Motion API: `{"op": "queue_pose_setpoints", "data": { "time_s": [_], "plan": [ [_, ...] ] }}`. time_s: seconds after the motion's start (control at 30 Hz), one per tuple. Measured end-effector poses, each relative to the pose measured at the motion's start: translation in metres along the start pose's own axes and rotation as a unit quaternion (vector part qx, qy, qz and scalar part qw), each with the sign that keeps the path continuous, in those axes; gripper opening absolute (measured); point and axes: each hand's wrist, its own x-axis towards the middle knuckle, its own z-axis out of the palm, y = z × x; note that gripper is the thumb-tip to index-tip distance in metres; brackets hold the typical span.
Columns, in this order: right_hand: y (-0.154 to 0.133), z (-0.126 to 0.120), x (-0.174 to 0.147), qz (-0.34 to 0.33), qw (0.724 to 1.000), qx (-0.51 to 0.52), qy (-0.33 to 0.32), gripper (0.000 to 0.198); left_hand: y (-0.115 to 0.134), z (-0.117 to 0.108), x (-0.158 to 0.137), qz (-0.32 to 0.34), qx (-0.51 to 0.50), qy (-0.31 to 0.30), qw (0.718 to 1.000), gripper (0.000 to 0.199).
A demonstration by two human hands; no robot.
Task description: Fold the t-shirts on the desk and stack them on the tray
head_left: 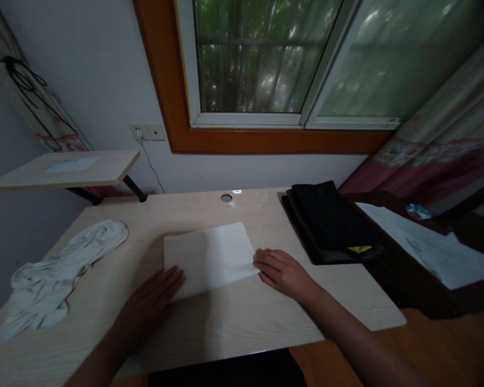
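Observation:
A white sheet of paper lies slightly turned on the pale wooden desk in front of me. Whether it is one layer or folded, I cannot tell. My left hand rests flat on its left edge, with the fingers stretched out and touching the paper. At the opposite edge, my right hand has its fingers bent together around the paper's right side, gripping it there. The right thumb is mostly hidden.
On the left lies a crumpled white cloth, below a raised shelf on black legs. Folded black fabric sits at the desk's right end. Beyond it, papers lie on a dark surface. A cable hole is near the back edge.

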Motion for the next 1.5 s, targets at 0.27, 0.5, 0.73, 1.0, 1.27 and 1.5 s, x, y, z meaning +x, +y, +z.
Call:
{"op": "queue_pose_setpoints", "data": {
  "time_s": [0.27,0.5,0.73,1.0,1.27,1.5],
  "plan": [
    [0.000,-0.019,0.016,0.037,0.989,0.117,0.081,0.026,-0.015,-0.014,0.006,-0.033,-0.051,0.071,0.996,0.047],
    [-0.011,-0.047,0.049,0.125,0.944,0.256,0.166,0.018,-0.012,-0.062,0.037,-0.252,-0.190,0.092,0.944,0.030],
    [-0.009,-0.044,0.083,0.346,0.879,0.272,0.185,0.028,-0.022,-0.075,0.079,-0.444,-0.336,0.093,0.825,0.033],
    [0.039,0.030,0.107,0.398,0.881,0.239,0.090,0.030,-0.059,0.007,0.092,-0.502,-0.394,0.060,0.768,0.047],
    [0.007,0.031,0.126,0.319,0.944,0.063,0.051,0.041,-0.049,0.036,0.100,-0.306,-0.159,0.109,0.932,0.044],
    [-0.056,0.066,0.132,0.229,0.971,0.068,-0.025,0.052,0.023,0.043,0.117,-0.191,-0.037,0.007,0.981,0.050]
  ]
}}
